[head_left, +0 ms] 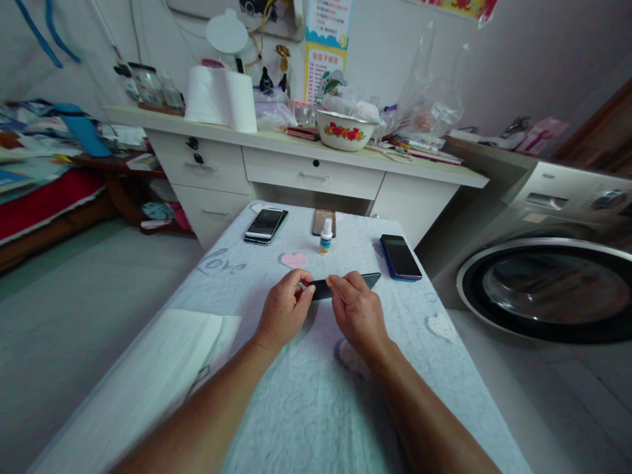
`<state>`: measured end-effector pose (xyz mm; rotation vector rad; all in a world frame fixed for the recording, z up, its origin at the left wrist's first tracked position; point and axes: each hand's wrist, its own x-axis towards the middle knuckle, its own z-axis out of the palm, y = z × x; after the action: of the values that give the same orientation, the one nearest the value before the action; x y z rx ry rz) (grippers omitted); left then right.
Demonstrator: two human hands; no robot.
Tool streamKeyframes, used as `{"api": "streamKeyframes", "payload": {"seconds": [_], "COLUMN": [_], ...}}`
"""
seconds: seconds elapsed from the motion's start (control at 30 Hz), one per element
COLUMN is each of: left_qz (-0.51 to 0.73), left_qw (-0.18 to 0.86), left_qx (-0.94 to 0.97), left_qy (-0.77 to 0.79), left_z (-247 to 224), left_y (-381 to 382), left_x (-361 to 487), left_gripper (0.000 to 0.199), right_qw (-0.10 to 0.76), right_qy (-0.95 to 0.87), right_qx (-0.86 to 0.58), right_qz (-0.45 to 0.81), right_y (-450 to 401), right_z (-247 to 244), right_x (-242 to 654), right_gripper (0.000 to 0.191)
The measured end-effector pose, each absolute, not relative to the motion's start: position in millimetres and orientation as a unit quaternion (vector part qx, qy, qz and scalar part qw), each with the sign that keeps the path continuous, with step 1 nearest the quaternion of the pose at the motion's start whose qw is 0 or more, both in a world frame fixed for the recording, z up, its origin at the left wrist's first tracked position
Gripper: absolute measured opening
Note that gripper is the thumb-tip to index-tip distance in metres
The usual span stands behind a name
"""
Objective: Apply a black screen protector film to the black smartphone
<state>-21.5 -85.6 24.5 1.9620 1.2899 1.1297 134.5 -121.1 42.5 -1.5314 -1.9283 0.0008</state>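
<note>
A dark smartphone [369, 279] is tilted just above the cloth-covered table [296, 408]. My left hand [286, 306] pinches its left end between thumb and fingers. Closed over its middle, my right hand [358, 309] has the thumb and fingertips at the phone's near edge; whether a small thing is also in those fingers is hidden. Beyond my hands stands a small white spray bottle [326, 237] with a blue and yellow label. Behind the bottle lies a brownish phone case [316, 220].
Stacked phones [265, 225] lie at the table's far left, and more phones [401, 257] at the right. A folded white cloth [162, 362] covers the near left edge. A white desk [316, 178] closes off the back; a washing machine [543, 263] stands to the right.
</note>
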Motion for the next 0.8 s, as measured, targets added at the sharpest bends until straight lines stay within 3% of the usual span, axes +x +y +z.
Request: {"api": "streamKeyframes", "payload": {"seconds": [0.8], "left_qz": [0.429], "left_qw": [0.264], "left_qx": [0.721], "left_qy": [0.475], "left_z": [24.6], "left_y": [-85.3], "left_x": [-21.4], "left_gripper": [0.008], "right_qw": [0.337], "right_qy": [-0.706], "right_qx": [-0.621], "right_qz": [-0.042], "right_y": [-118.9], "right_z": [42.3], "right_x": [156.3], "right_gripper": [0.027]}}
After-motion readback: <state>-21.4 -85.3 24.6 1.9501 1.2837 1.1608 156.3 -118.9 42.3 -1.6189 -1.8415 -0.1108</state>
